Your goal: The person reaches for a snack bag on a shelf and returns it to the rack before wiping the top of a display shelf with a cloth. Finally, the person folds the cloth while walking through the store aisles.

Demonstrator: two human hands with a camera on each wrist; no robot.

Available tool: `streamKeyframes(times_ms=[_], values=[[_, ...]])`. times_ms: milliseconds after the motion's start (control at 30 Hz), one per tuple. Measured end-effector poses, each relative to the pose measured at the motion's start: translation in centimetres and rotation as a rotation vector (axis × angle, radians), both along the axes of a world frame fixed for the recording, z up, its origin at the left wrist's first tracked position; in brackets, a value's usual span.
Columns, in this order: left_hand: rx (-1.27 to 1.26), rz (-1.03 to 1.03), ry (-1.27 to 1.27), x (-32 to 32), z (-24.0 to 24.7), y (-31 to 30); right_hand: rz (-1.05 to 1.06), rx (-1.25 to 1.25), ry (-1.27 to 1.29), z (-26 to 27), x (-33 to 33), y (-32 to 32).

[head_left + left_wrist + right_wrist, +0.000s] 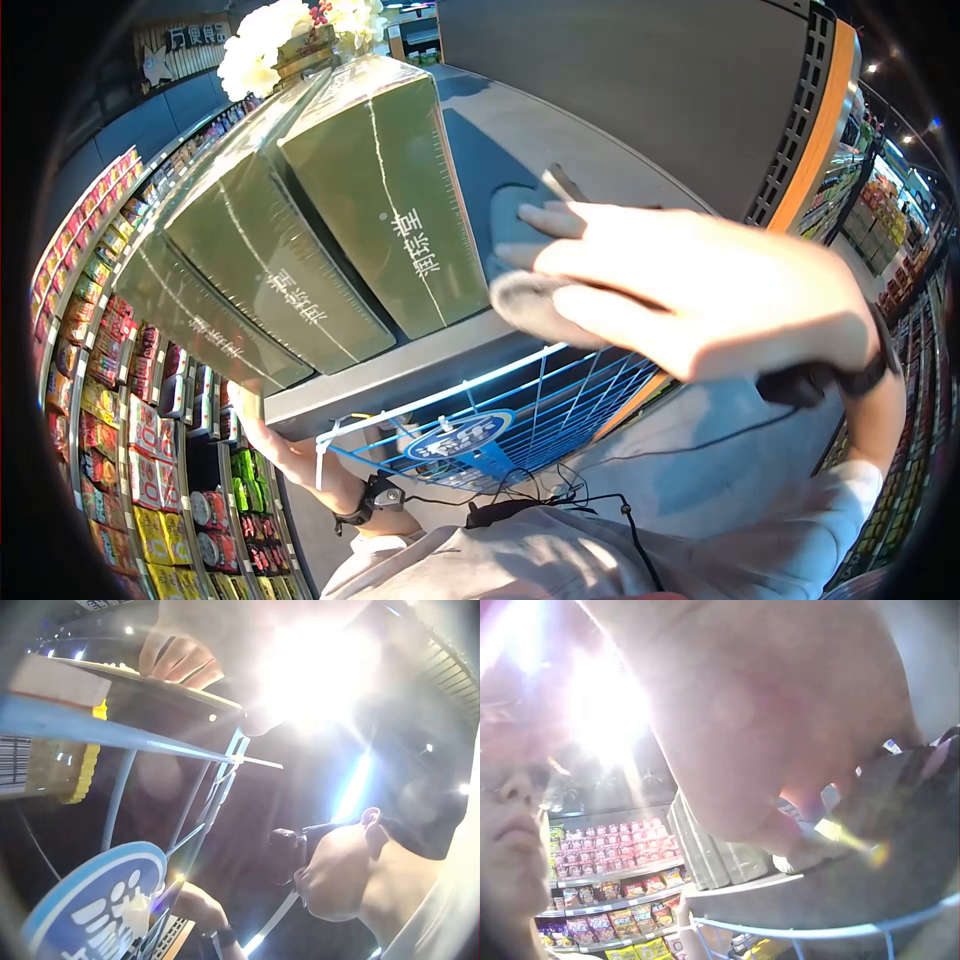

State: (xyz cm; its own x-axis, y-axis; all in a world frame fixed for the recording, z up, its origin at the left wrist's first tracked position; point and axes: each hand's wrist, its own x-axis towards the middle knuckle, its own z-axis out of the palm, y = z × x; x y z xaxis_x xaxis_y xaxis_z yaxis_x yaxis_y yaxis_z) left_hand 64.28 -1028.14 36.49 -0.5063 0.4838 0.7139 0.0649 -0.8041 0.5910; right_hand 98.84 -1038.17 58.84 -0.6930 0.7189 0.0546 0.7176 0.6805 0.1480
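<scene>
My right hand (680, 280) reaches across the dark shelf top (480, 165) and holds a bunched grey cloth (530, 300) against it. Folds of the cloth stick out past the fingers. Left of the cloth stand three dark green boxes (370, 190) in clear wrap, side by side, with white lettering. Below their near left corner, my left hand (285, 450) grips the corner of the shelf's front edge (400, 370). In the left wrist view its fingers (184, 664) lie along the far side of that edge, with the thumb on the near side.
A blue wire basket (500, 420) with a round blue sign (460, 435) hangs on the shelf front. It has a yellow-lidded jar (64, 765) beside it. White flowers (265, 50) stand behind the boxes. Snack shelves (110, 400) line the left. Cables (560, 490) cross my front.
</scene>
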Motion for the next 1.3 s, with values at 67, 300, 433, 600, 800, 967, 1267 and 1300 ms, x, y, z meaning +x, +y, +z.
streamKeyframes(times_ms=[67, 300, 433, 600, 800, 967, 1267, 1300], values=[[-0.001, -0.071, -0.155, -0.1, -0.6, 0.0, -0.064, 0.038, 0.153, -0.5, 1.1, -2.1], [-0.12, -0.064, -0.331, 0.4, -0.9, -0.7, -0.613, -0.252, 0.243, 2.0, 3.0, -0.2], [-0.063, -0.066, -0.269, 1.4, -0.1, -0.8, -0.755, -0.273, -0.058, 3.8, 2.1, 6.3], [-0.009, -0.096, -0.18, 0.7, -0.9, -0.4, -0.823, -0.546, -0.068, 4.5, 4.8, 18.2], [-0.013, -0.051, 0.122, -0.2, -1.0, -0.4, -0.854, -0.414, 0.064, 6.4, 3.7, 21.6], [-0.134, -0.05, 0.141, 0.8, 1.6, -1.1, -0.839, -0.416, -0.003, 6.1, 4.8, 28.7], [-0.152, -0.157, 0.102, 0.7, 2.9, -1.2, -0.789, -0.378, 0.135, 5.0, 3.7, 27.5], [-0.155, -0.149, 0.12, 0.6, 2.8, -1.2, -0.75, -0.347, 0.086, 5.2, 3.2, 25.7]])
